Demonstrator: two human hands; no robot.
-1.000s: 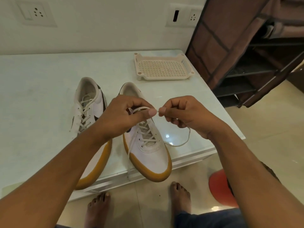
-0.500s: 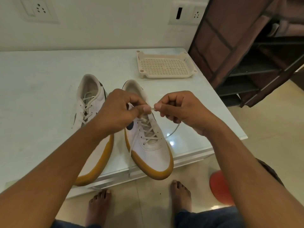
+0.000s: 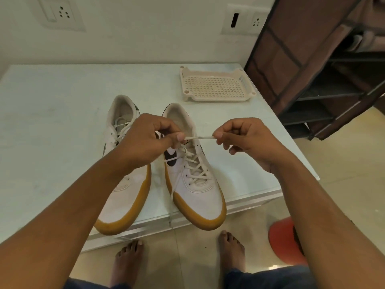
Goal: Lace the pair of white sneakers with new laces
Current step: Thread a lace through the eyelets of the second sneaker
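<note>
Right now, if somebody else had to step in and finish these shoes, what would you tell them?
Left hand: pinches the lace.
Right hand: pinches the same stretch, which runs taut between the hands above the right sneaker.
Both shoes stand side by side on the table, toes towards the person.
Done: the left sneaker shows laces near its top, the rest hidden by the arm; the right sneaker is criss-crossed over its lower eyelets.
Left: probably its top eyelets. A loose end trails over the table edge.
</note>
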